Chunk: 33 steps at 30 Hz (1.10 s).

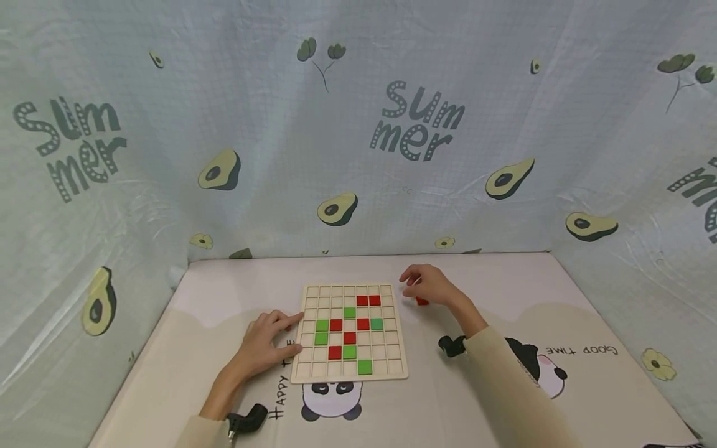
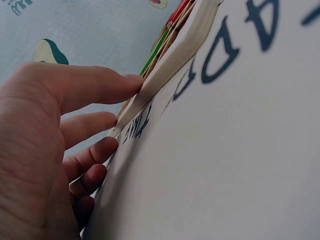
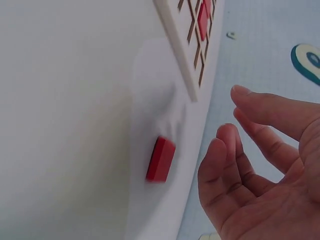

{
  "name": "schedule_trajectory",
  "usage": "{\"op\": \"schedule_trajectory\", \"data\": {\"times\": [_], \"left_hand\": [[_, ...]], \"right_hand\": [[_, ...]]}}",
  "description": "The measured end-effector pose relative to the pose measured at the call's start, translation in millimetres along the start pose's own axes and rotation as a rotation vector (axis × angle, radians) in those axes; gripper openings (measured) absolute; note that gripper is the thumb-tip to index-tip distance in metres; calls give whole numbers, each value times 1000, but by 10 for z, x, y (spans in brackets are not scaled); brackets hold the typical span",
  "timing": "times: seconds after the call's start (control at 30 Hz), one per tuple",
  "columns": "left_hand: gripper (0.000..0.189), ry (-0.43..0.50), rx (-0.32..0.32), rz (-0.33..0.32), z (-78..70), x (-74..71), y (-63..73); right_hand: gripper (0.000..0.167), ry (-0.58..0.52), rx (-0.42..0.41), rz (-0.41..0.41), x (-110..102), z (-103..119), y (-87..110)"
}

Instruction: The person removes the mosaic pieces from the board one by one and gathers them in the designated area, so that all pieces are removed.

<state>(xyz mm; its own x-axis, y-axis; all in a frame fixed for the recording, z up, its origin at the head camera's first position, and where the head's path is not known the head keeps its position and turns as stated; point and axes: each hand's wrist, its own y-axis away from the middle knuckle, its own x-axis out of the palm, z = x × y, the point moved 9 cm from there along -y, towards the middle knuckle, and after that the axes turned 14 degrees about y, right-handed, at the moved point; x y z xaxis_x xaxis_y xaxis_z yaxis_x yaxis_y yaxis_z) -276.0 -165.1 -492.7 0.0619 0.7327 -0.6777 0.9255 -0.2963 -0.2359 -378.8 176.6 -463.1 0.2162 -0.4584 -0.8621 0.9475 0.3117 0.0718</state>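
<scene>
A wooden grid board point(image 1: 386, 372) lies in the middle of the table, with several red and green square tiles in its cells. The thumb and index finger of my left hand point(image 1: 260, 345) touch its left edge, and the left wrist view shows those fingers point(image 2: 131, 82) against the wooden side. Beyond the board's right edge, my right hand point(image 1: 434, 285) hovers with fingers loosely bent. Nothing shows between thumb and fingers in the right wrist view. A loose red tile point(image 3: 161, 159) is on the table near this hand; in the head view the hand partly covers it.
The cloth on the table point(image 1: 448, 404) is pale, with panda prints and lettering. Hanging sheets point(image 1: 269, 124) with avocado prints close off the back and sides. A black wrist device point(image 1: 246, 420) sits at the left wrist, another point(image 1: 451, 346) at the right.
</scene>
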Motion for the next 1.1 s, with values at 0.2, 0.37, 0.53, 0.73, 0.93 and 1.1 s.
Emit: {"op": "schedule_trajectory", "data": {"times": [0.2, 0.37, 0.53, 0.73, 0.93, 1.1], "left_hand": [[64, -6, -20, 1, 21, 1, -2], [62, -10, -8, -6, 21, 2, -6], [63, -19, 12, -14, 7, -3, -8], [63, -19, 11, -16, 15, -16, -16], [64, -11, -8, -9, 43, 4, -10], [63, -5, -5, -11, 45, 11, -10]], "right_hand": [[24, -16, -43, 1, 113, 295, -114], [22, -22, -83, 22, 267, 485, -208], [20, 3, -94, 24, 390, 604, -269], [19, 54, -93, -1, 466, 739, -286], [18, 113, -51, 18, 546, 792, -272], [20, 141, -73, 25, 560, 850, -243]]}}
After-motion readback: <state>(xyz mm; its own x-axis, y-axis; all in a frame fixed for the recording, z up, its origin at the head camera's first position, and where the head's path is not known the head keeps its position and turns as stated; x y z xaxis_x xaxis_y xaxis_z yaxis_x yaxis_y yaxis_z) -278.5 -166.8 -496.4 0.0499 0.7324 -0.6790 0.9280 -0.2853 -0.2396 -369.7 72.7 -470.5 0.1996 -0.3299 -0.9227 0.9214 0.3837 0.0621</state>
